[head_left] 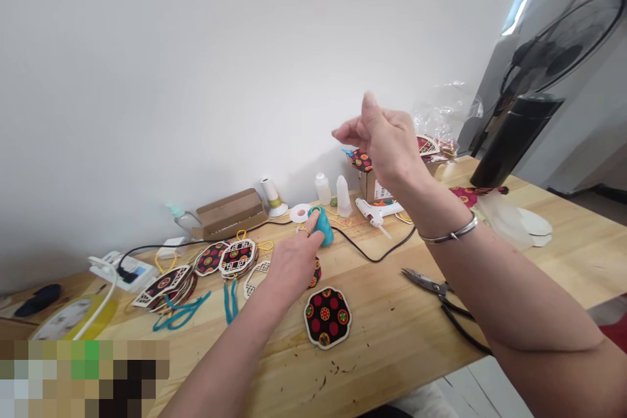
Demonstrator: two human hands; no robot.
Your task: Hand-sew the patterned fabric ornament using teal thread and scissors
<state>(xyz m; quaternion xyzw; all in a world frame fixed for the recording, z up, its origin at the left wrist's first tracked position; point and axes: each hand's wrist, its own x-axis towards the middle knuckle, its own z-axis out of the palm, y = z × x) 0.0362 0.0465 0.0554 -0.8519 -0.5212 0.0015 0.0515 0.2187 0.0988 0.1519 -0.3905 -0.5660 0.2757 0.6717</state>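
The person's right forearm [519, 294] is looming nearest the camera, slanting in from four o'clock and wearing a silver bracelet [453, 234]. Beyond it, the right hand [392, 144] is hanging in the air, well above the counter [377, 346], at one o'clock from the teal thread spool [323, 235]. Its grip is curling, fingers folded and thumb pointing up; one cannot tell whether it is pinching anything as thin as a thread.

The left hand [294, 264] is reaching in from seven o'clock of the spool. Its grip is closing on that spool, the index finger lying by the top and the thumb pressing the near side, while the spool is standing upright on the counter. A gold-coloured ring [304, 230] is circling one finger.

Taking the spool as the dial's centre, a patterned fabric plaque [327, 317] is lying flat at six o'clock, and another patterned piece [317, 272] is showing only partly beside the left hand. Black-handled pliers [425, 281] are resting at four o'clock, partly hidden by the right forearm. A white glue gun [377, 212] is lying between two and three o'clock. A white roll [300, 213] is sitting just beside the spool at ten o'clock, and stacked lattice ornaments [238, 258] are lying at eight o'clock.
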